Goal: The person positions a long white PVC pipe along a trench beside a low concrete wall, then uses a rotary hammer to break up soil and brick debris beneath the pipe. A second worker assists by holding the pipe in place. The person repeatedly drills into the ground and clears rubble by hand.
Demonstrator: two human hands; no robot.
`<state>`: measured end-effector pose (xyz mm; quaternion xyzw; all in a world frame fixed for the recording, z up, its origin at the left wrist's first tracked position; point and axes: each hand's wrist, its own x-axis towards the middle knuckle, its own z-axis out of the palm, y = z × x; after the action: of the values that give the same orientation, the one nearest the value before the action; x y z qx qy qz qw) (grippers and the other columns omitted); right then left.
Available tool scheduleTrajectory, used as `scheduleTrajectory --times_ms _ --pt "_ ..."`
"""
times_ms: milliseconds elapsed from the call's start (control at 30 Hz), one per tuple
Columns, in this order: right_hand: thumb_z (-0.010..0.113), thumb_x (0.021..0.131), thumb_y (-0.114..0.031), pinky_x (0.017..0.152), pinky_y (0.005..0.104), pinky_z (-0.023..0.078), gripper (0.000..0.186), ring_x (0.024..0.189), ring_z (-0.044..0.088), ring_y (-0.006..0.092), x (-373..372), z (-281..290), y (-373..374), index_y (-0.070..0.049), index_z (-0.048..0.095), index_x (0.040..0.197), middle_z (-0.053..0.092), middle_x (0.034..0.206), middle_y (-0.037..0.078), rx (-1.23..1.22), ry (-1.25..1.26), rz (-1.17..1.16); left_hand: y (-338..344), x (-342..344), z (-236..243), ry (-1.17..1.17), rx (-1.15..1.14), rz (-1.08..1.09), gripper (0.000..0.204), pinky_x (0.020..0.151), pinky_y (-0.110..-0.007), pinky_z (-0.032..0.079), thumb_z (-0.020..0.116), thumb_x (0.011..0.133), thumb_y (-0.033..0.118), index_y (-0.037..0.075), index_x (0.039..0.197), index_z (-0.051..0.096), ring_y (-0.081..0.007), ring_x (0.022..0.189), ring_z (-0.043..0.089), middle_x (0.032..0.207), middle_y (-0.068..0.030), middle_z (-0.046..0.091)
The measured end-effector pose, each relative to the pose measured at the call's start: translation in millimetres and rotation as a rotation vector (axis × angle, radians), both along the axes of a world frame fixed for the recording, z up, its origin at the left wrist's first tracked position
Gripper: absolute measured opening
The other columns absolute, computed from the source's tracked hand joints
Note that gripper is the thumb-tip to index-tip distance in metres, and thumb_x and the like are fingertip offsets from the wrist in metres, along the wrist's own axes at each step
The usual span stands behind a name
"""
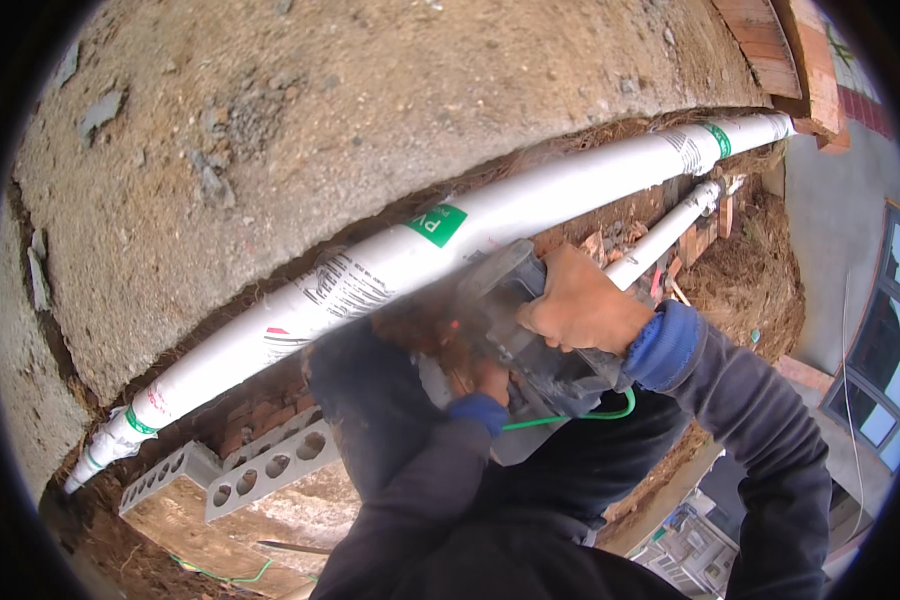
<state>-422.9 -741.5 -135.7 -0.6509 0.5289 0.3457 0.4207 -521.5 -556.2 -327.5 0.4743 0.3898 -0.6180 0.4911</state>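
My right hand (582, 305) is closed around the upper handle of a dusty grey power tool (560, 375), which looks like a handheld cutter. A green cord (580, 415) curves from its lower end. Below and left of the tool is my left hand (485, 380), its fingers blurred by dust, so I cannot make out their grip. Dust hangs about the tool's front, with a small orange glow beside it. Just beyond lies a long white plastic pipe (545, 210) with green labels; whether the tool touches it is unclear.
The pipe runs along a rough concrete slab (370, 110). A thinner white pipe (660, 238) slants off to the right among broken bricks and soil. Hollow concrete blocks (275, 465) sit at lower left. Stacked bricks (815, 65) stand far right, near a windowed wall (850, 180).
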Motion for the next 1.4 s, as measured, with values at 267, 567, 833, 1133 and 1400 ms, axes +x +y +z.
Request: scheduleTrajectory --times_ms 267,567,833,1133,1400 --pt "0.073 0.076 -0.013 0.061 0.0414 0.056 0.036 0.065 0.071 0.0289 -30.2 -30.3 11.6 0.014 0.066 0.098 0.070 0.071 0.023 -0.105 -0.013 -0.116 -10.1 8.6 -33.1 -0.046 0.054 -0.009 0.005 0.065 -0.046 0.049 0.061 0.091 0.008 0.005 0.088 0.062 -0.0269 0.065 0.060 0.075 -0.0117 0.061" --pt "0.070 0.075 -0.017 0.074 0.0432 0.057 0.037 0.074 0.070 0.0401 -38.9 -18.2 -1.4 0.014 0.068 0.096 0.068 0.075 0.027 -0.135 -0.235 0.182 -11.7 -18.3 -27.7 0.009 -0.017 -0.060 0.003 0.073 -0.047 0.052 0.060 0.090 0.007 0.006 0.089 0.063 -0.0291 0.072 0.063 0.079 -0.0130 0.063" --pt "0.070 0.084 -0.007 0.046 0.0282 0.049 0.017 0.051 0.061 0.0146 0.3 83.6 -54.6 0.010 0.069 0.086 0.062 0.062 0.008 0.075 -0.006 -0.165 -10.0 -30.2 31.2 0.423 -0.300 -0.057 0.007 0.066 -0.045 0.051 0.056 0.091 0.006 0.007 0.084 0.058 -0.0261 0.064 0.057 0.072 -0.0097 0.055" --pt "0.063 0.079 -0.012 0.051 0.0362 0.056 0.030 0.053 0.068 0.0243 34.0 31.1 -26.0 0.016 0.065 0.068 0.067 0.060 0.019 0.101 0.040 0.079 -19.7 -15.6 21.0 0.316 -0.178 0.092 0.020 0.049 -0.042 0.048 0.055 0.096 0.016 0.001 0.083 0.058 -0.0238 0.053 0.055 0.065 -0.0095 0.054" --pt "0.061 0.078 -0.012 0.055 0.0381 0.055 0.027 0.054 0.067 0.0288 15.0 -1.1 -13.8 0.016 0.063 0.079 0.066 0.063 0.021 0.072 0.062 0.039 -13.2 -12.7 -7.2 0.173 -0.068 -0.062 0.019 0.049 -0.043 0.048 0.055 0.096 0.014 0.002 0.082 0.057 -0.0239 0.053 0.055 0.066 -0.0095 0.054"
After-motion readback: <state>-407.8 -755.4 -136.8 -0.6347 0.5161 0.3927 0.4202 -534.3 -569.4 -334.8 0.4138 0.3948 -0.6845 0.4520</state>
